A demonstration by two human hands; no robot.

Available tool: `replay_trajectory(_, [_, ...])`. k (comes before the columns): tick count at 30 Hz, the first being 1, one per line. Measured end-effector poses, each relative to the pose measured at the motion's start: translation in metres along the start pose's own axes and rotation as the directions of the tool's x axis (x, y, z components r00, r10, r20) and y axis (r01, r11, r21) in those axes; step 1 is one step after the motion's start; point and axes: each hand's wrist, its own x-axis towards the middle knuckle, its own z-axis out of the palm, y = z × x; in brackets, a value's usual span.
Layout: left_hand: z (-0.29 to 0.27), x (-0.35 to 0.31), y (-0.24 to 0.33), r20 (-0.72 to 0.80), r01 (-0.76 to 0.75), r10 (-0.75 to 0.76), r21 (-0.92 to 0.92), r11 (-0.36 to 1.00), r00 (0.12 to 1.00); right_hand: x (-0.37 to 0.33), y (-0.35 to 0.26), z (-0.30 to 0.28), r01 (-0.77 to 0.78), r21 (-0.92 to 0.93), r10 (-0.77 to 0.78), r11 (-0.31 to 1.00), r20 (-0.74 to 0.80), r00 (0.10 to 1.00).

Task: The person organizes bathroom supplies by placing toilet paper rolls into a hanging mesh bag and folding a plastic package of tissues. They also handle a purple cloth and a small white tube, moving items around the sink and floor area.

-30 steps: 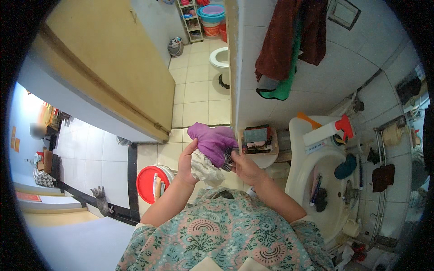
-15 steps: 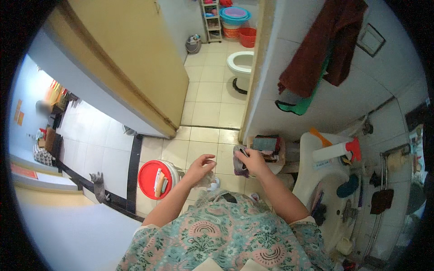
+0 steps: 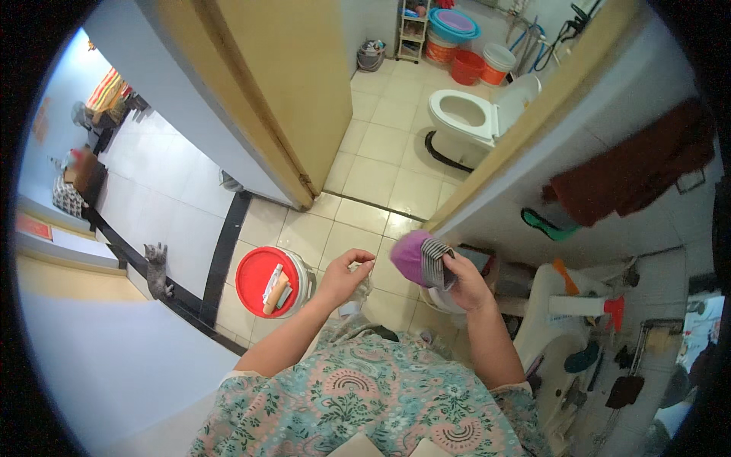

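Note:
My right hand (image 3: 467, 285) is closed on a purple cloth mitt (image 3: 413, 257), gripping its grey-and-black striped cuff (image 3: 437, 263). The purple end points left and hangs in the air in front of me. My left hand (image 3: 343, 280) is closed, fingers curled with thumb and fingertips close together. Crumpled clear plastic (image 3: 362, 291), like a bag, hangs from under its palm, partly hidden by the hand. Left of that hand stands a white bucket with a red lid (image 3: 251, 283). On the lid lie a white tube (image 3: 272, 282) and a beige bottle-like thing (image 3: 276, 295).
A white washbasin (image 3: 544, 308) with a spray bottle (image 3: 586, 306) is on the right. Ahead, a doorway opens past a yellow door (image 3: 304, 91) to a toilet (image 3: 464, 114), buckets and basins. A grey cat (image 3: 157, 270) lies at the left by the dark floor strip.
My right hand has lifted and turned, so the mitt's purple part now shows beside its striped cuff. My left fingers have drawn closer together. The view has swung right.

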Motion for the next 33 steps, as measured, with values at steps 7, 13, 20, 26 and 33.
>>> replay_trajectory(7, [-0.062,0.031,0.018,0.077,-0.061,0.061,0.009,0.998,0.995,0.043,0.015,0.007,0.066,0.498,0.010,0.864,-0.149,0.989])
replay_trajectory(13, [-0.084,0.062,0.045,0.144,-0.253,0.236,0.115,0.961,0.961,0.072,0.012,0.047,0.116,0.648,-0.008,0.752,-0.168,0.986])
replay_trajectory(20, [-0.066,0.143,0.054,0.150,-0.163,0.171,-0.067,0.984,0.974,0.110,-0.009,0.035,0.077,0.593,0.004,0.802,-0.134,0.991])
replay_trajectory(26, [-0.099,0.234,0.040,0.345,-0.027,0.023,0.006,1.000,0.938,0.139,-0.050,-0.004,0.082,0.525,-0.006,0.847,-0.145,0.989])
replay_trajectory(33, [-0.047,0.317,0.076,0.465,-0.045,-0.042,0.174,0.984,0.884,0.191,-0.113,-0.030,-0.135,0.420,0.083,0.897,0.139,0.987])
